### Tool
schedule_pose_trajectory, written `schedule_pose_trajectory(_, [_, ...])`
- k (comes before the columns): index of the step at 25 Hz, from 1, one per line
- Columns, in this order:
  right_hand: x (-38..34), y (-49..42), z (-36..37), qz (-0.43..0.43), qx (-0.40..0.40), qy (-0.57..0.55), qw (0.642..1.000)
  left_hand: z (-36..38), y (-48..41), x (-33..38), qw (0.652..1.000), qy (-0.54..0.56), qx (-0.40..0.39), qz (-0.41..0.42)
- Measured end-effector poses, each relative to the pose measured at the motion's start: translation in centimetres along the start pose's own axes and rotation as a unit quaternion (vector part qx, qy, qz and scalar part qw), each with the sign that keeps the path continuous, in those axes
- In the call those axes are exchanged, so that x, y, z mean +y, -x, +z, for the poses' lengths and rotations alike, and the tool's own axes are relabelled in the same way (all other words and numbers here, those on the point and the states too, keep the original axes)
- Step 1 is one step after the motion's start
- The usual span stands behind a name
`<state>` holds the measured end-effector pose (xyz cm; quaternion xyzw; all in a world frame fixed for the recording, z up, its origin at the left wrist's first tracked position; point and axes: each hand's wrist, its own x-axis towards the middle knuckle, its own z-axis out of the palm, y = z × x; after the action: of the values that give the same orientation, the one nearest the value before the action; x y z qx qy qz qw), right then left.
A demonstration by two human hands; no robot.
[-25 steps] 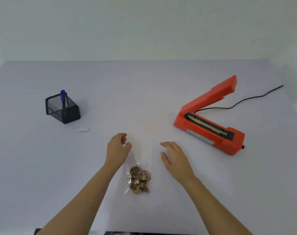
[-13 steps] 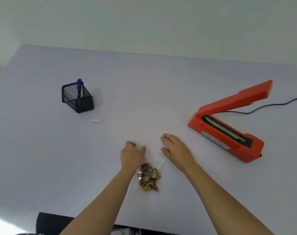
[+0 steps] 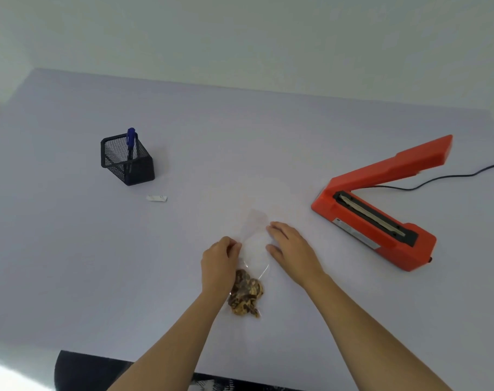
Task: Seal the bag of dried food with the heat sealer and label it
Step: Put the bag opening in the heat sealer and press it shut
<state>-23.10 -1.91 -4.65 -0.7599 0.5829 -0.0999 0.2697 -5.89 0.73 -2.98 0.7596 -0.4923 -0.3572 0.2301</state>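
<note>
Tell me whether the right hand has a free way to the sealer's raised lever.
Probably yes. The right hand lies open at the edge of the bag, holding nothing, and only bare table lies between it and the sealer, whose lever stands raised. The left hand pinches the bag.

From where I stand, the table (image 3: 70,249) carries one orange heat sealer (image 3: 373,221) with one black cord (image 3: 452,176), one clear bag (image 3: 254,246) of dried food, one mesh pen holder (image 3: 121,165) with one blue pen (image 3: 131,139), and one white label (image 3: 156,198). There are two hands, a left hand (image 3: 219,263) and a right hand (image 3: 291,249).
</note>
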Motion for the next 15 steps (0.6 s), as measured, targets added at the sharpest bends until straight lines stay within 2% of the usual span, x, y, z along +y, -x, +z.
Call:
schedule_pose_trajectory(5, [0.1, 0.0, 0.2, -0.007, 0.002, 0.000, 1.000, 0.2, 0.7, 0.4, 0.993, 0.110, -0.003, -0.052])
schedule_pose_trajectory(8, [0.0, 0.3, -0.1, 0.009, 0.021, -0.054, 0.998, 0.2, 0.6, 0.2, 0.981, 0.175, -0.005, -0.080])
schedule_pose_trajectory(11, [0.6, 1.9, -1.7, 0.040, 0.160, -0.102, 0.981, -0.1, 0.5, -0.4, 0.977, 0.199, -0.018, -0.075])
schedule_pose_trajectory(13, [2.1, 3.9, -3.6, 0.059, 0.284, -0.070, 0.954, -0.2, 0.6, 0.0, 0.967, 0.237, -0.046, -0.077])
schedule_pose_trajectory(15, [4.6, 6.1, -5.6, 0.101, 0.369, -0.031, 0.923, -0.3, 1.0, 1.0, 0.947, 0.294, -0.093, -0.088])
